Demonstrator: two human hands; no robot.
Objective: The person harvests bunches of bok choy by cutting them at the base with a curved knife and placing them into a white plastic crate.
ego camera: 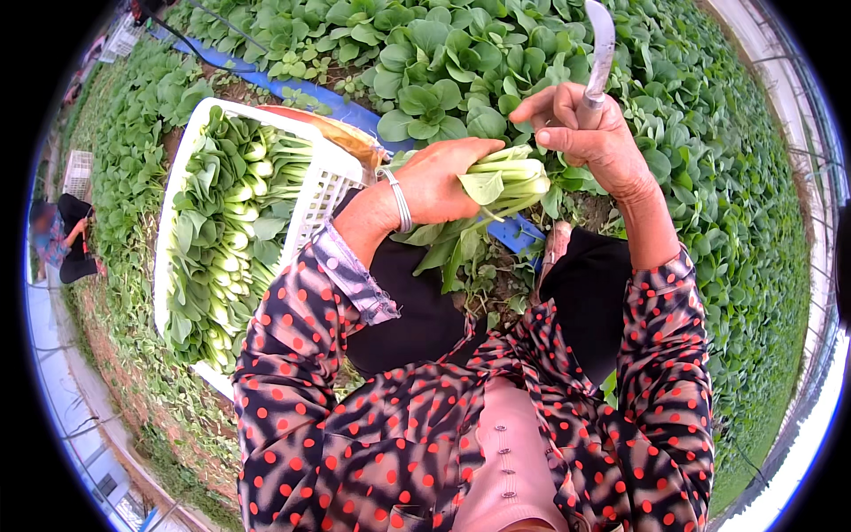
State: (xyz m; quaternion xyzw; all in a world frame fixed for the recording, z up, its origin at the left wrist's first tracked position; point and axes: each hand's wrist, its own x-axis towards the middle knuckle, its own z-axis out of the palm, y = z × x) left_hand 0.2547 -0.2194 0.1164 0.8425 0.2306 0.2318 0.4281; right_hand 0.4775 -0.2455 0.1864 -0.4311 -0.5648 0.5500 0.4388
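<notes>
My left hand, with silver bangles at the wrist, holds a bunch of leafy greens; the pale stem ends point right and the leaves hang below the hand. Just right of the stems is my right hand. It grips the handle of a curved harvesting knife, whose blade points up, and its thumb and index finger are apart near the stem ends. To the left, a white plastic crate holds rows of harvested greens with pale stems.
Growing leafy greens cover the ground ahead and to the right. A blue strip runs behind the crate, beside an orange item. Another person is at the far left near a white crate. A paved path borders the plot.
</notes>
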